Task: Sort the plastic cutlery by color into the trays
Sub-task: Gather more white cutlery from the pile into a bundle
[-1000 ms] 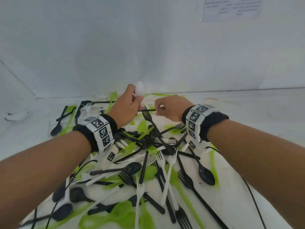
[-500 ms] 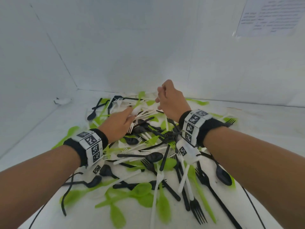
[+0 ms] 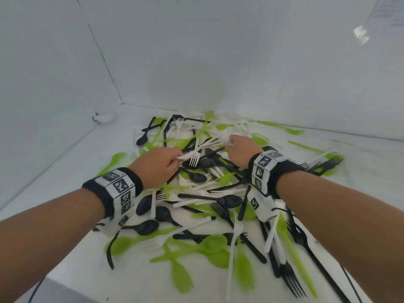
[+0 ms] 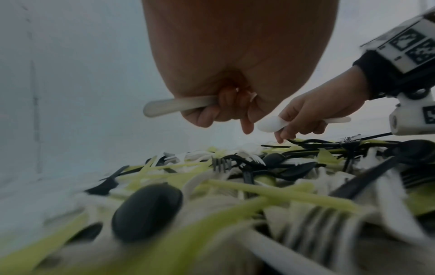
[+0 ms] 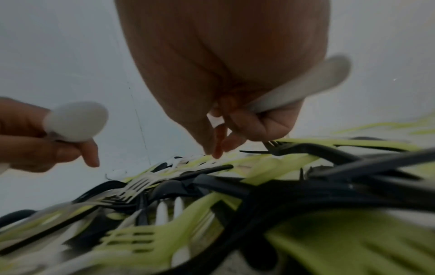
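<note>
Left fingers: curled round a white handle (image 4: pixel 179 106), index tip pointing down over the pile (image 3: pixel 207 193).
Left hand (image 3: pixel 156 164): knuckles up, above the pile's near-left part; its white piece (image 3: pixel 185 157) lies roughly level, long axis left to right.
Right fingers: curled round a white spoon (image 4: pixel 273 123), index tip touching a black piece in the pile.
Right hand (image 3: pixel 241 150): knuckles up, at the pile's middle; spoon bowl points toward the left hand, handle (image 5: pixel 306 87) out the far side.
Pile: white, black and green forks and spoons, tangled on the white floor (image 3: pixel 83 162).
</note>
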{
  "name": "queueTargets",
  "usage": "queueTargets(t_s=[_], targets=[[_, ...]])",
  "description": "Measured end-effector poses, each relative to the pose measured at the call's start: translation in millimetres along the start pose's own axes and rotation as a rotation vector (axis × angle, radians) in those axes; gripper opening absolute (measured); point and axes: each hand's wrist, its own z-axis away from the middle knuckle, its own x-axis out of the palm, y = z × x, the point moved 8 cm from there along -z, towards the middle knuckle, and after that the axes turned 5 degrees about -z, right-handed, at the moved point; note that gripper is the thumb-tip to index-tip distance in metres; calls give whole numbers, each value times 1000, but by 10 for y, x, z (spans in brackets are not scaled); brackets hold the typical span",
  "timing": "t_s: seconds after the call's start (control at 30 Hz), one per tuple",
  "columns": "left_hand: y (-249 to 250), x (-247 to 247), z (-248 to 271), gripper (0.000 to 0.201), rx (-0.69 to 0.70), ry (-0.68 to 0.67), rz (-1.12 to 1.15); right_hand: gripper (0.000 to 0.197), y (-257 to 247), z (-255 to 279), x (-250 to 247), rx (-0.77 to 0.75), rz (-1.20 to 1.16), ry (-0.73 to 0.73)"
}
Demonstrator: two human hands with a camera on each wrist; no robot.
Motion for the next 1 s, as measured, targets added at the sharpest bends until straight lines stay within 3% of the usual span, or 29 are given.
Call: queueTargets(t_s=[0.27, 0.4, 0.47, 0.6, 0.73, 1.0], targets=[[-226, -76, -522, 21, 265, -5, -25, 37, -72, -324, 201, 160, 248, -47], [-429, -57, -686, 23, 355, -35, -3, 32, -158, -338, 246, 210, 329, -90], [-476, -28, -759, 24, 378, -52, 4, 29, -149, -309, 185, 236, 309, -45], [-477, 18, -859, 22, 401, -55, 42, 22, -196, -184, -46, 266, 417, 117], [-385, 51, -929, 19, 388, -86, 99, 33, -305, -14, -280, 233, 470, 232], [-428, -8, -1037, 26, 223, -44, 249, 26, -408, 118, -509, 215, 100, 363]])
